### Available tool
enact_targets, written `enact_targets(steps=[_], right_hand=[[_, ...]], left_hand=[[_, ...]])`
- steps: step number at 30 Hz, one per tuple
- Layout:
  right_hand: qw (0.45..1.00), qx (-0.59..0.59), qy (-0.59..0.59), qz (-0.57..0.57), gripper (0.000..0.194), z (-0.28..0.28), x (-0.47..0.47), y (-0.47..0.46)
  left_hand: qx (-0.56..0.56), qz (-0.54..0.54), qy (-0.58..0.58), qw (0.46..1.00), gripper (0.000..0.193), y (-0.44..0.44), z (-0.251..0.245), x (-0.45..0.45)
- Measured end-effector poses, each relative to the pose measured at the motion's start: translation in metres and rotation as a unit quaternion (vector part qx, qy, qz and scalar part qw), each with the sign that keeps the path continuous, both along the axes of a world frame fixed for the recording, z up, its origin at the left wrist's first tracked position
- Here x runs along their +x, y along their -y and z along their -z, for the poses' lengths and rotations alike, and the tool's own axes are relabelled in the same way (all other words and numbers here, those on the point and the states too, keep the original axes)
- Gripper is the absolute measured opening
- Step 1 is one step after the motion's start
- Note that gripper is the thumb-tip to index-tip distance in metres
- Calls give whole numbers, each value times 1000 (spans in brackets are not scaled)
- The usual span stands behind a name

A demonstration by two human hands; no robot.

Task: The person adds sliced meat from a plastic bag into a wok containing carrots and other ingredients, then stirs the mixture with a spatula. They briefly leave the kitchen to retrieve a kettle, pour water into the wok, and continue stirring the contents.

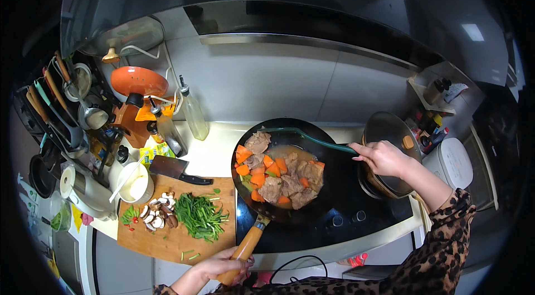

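Note:
A dark wok sits on the black cooktop. My left hand is closed around its wooden handle, which points toward me. With my right hand I grip a green long-handled cooking utensil over the wok's far side. The utensil's far end reaches the upper left of the wok, by a piece of meat; its working head is mostly hidden. Brown broth surrounds chunks of meat and orange carrot pieces, with a few green bits among them.
Left of the cooktop, a wooden cutting board bears chopped greens, sliced mushrooms and a cleaver. A white bowl stands at its corner. Glass bottles line the wall. A lidded pot stands right, under my right forearm.

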State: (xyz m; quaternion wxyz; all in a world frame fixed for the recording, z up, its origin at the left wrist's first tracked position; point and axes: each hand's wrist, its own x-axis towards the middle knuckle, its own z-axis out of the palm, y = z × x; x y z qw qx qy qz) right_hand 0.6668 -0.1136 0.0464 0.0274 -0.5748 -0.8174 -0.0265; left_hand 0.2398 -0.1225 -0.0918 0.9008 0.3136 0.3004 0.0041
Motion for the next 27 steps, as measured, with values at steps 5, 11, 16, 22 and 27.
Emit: enact_targets(steps=[5,11,16,22,27], right_hand=[[1000,16,25,-3,34,-4,-10,20],[998,-1,-2,56,29,5,-28,28],[991,40,22,123,26,-2,-30,16],[989,35,109,94,22,-3,-59,-27],[963,88,256,-8,17,-12,-87,-51]], left_hand=[[-11,5,2,1000,19,-1,3,-1],[-14,12,10,1000,18,-3,2,-4],[-7,14,14,1000,18,-4,4,-6],[-3,15,17,1000,19,-5,7,-5],[1,19,25,1000,19,-5,12,-6]])
